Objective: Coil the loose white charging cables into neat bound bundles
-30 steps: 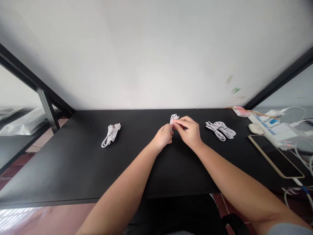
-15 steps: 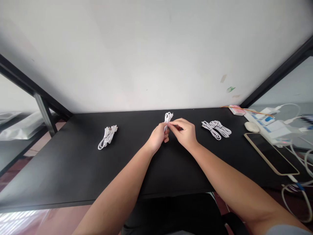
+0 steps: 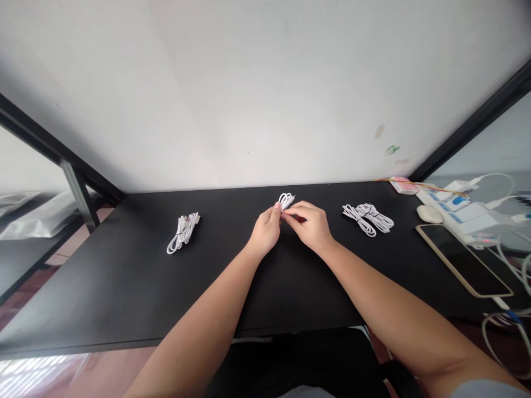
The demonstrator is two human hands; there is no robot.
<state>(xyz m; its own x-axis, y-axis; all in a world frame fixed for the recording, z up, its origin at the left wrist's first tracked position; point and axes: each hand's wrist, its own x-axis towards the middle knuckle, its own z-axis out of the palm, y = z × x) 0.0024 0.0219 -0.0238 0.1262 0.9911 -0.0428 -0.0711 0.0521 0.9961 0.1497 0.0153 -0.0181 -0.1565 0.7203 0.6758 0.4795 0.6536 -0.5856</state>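
Note:
My left hand [image 3: 266, 232] is closed around a coiled white charging cable [image 3: 285, 200], whose loops stick out above the thumb. Beside it, my right hand [image 3: 309, 221] is closed, with thumb and forefinger pinched together at the middle of that bundle. What lies between those fingertips is too small to make out. The lower part of the cable is hidden by my hands. On the left of the black table lies a tied white cable bundle [image 3: 183, 232]. Two more white bundles, or one wide one, make up the cable pile [image 3: 368, 219] to the right.
A phone [image 3: 462, 260] lies plugged in at the right, with a white mouse [image 3: 429, 214] behind it. Alongside runs a power strip [image 3: 446, 207] with chargers and loose cords. A pink and white box [image 3: 404, 186] stands near the wall. The black table [image 3: 136, 293] reaches back to the wall.
My left hand has turned a little, so its thumb now lies upright along the cable and its curled fingers are hidden. The right hand has shifted slightly left.

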